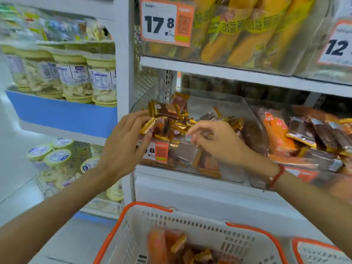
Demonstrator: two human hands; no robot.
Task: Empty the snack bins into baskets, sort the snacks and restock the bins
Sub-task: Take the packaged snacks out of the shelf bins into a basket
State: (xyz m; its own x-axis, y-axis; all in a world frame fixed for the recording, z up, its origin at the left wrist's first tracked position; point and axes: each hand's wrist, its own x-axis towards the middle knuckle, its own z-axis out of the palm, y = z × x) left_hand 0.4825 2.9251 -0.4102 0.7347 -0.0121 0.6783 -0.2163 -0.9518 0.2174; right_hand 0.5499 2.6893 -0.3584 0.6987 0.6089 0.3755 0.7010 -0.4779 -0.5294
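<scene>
Emptying stage, in progress. The left hand (pixel 131 128) is gripping a bunch of gold-edged brown snack packets (pixel 167 119) at the left end of the clear bin (pixel 253 119), its fingers curling round the packets at the near-left corner, while the right hand (pixel 211 138) is reaching over the bin's front wall, thumb and forefinger pinching what looks like a small packet edge; blur makes the pinched item uncertain. The bin is sitting on the middle shelf (pixel 209 189), against the white upright at its left edge, and is still holding a heap of packets piled toward its left and front; its rear right portion is showing bare wall.

Below the shelf's front edge, a white basket with orange rim (pixel 122 231) is already containing some orange and brown packets (pixel 171 246), which suggests that part of the transfer is done. A second basket (pixel 322 252) is showing at the lower right corner of the view; its contents cannot be told.

The neighbouring bin (pixel 304 130) to the right is still full of orange and dark packets, so further emptying appears to remain, and sorting and restocking are judged not yet begun.
</scene>
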